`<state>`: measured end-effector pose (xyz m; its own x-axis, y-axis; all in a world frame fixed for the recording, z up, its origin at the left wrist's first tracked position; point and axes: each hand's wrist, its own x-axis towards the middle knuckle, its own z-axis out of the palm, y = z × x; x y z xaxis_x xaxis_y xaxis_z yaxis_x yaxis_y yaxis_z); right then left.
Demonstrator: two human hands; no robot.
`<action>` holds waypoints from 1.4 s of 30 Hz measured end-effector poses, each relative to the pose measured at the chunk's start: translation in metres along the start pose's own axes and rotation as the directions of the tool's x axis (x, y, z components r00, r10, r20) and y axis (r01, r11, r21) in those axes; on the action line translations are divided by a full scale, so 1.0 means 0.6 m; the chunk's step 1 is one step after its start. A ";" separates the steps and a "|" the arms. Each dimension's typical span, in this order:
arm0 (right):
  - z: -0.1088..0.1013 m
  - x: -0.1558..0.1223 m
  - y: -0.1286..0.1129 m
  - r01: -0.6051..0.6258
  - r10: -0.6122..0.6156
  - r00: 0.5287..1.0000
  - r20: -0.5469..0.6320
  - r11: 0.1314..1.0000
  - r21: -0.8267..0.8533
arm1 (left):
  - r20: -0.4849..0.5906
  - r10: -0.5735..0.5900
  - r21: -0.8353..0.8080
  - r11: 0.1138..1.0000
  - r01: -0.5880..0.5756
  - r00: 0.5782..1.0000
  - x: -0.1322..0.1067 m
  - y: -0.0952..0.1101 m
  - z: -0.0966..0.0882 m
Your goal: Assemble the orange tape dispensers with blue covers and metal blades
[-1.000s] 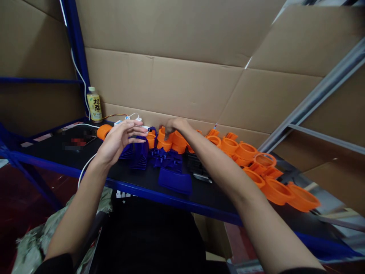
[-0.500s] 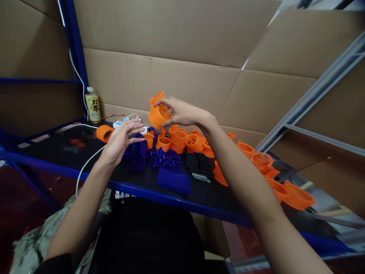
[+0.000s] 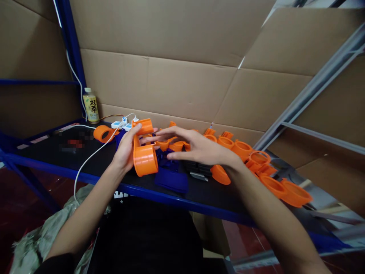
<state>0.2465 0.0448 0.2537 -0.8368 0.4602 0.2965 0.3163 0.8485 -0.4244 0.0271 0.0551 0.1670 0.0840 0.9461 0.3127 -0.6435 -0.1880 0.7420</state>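
An orange plastic part with a round ring [image 3: 146,160] at its lower end is held up above the shelf. My left hand [image 3: 126,149] grips it from the left, thumb against its upper piece. To the right of the part is my right hand [image 3: 189,144], fingers apart and stretched toward it; between its thumb and fingers I see nothing held. Below and behind the hands lie dark blue plastic pieces [image 3: 172,180] and a stack of black pieces [image 3: 201,168]. More orange ring parts [image 3: 225,142] stand behind my right hand.
Orange parts [image 3: 296,192] continue along the right of the black shelf [image 3: 216,196]. A single orange ring [image 3: 102,134] lies at left, near a white cable [image 3: 85,164]. A yellow-labelled bottle [image 3: 91,106] and a white power strip [image 3: 116,125] stand at the back, before cardboard [image 3: 182,83].
The orange part has come down and left, passing from my right hand into my left hand. My left hand has closed on it; my right hand has let go and lowered.
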 end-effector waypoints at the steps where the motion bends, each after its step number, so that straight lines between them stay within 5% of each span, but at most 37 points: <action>1: -0.005 -0.014 0.011 -0.068 0.068 0.997 -0.020 0.997 -0.035 | 0.008 -0.011 0.014 1.000 0.011 1.000 -0.001 0.001 -0.001; 6: 0.007 -0.109 0.077 -0.411 0.456 0.887 0.071 0.851 -0.327 | 0.091 -0.109 0.092 0.991 0.100 0.990 -0.007 0.006 0.000; 8: 0.026 -0.148 0.099 -0.497 0.555 0.831 0.022 0.760 -0.419 | 0.126 -0.149 0.124 0.983 0.133 0.981 -0.009 0.005 0.001; 17: 0.071 -0.210 0.127 -0.491 0.546 0.834 -0.083 0.664 -0.563 | 0.345 -0.362 0.399 0.892 0.214 0.866 -0.020 -0.006 0.005; 23: 0.073 -0.204 0.118 -0.494 0.551 0.829 -0.099 0.636 -0.593 | 0.363 -0.382 0.463 0.866 0.191 0.850 -0.016 -0.014 0.001; 28: 0.065 -0.201 0.121 -0.563 0.596 0.794 -0.121 0.644 -0.518 | 0.361 -0.392 0.463 0.863 0.203 0.846 -0.013 -0.019 0.000; 33: 0.050 -0.196 0.118 -0.605 0.594 0.793 -0.133 0.742 -0.291 | 0.396 -0.407 0.449 0.868 0.214 0.823 -0.015 -0.024 0.003; 38: 0.040 -0.168 0.074 -0.483 0.481 0.845 -0.232 0.874 0.053 | 0.399 -0.420 0.453 0.863 0.224 0.815 -0.017 -0.034 0.009; 42: 0.037 -0.137 0.043 -0.401 0.431 0.848 -0.310 0.902 0.157 | 0.396 -0.431 0.459 0.857 0.232 0.811 -0.017 -0.044 0.012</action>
<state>0.3137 0.0231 0.1991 -0.4347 0.8366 0.3334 0.5508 0.5399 -0.6366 0.0487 0.0482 0.1485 0.6470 0.7437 0.1681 -0.1827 -0.0629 0.9812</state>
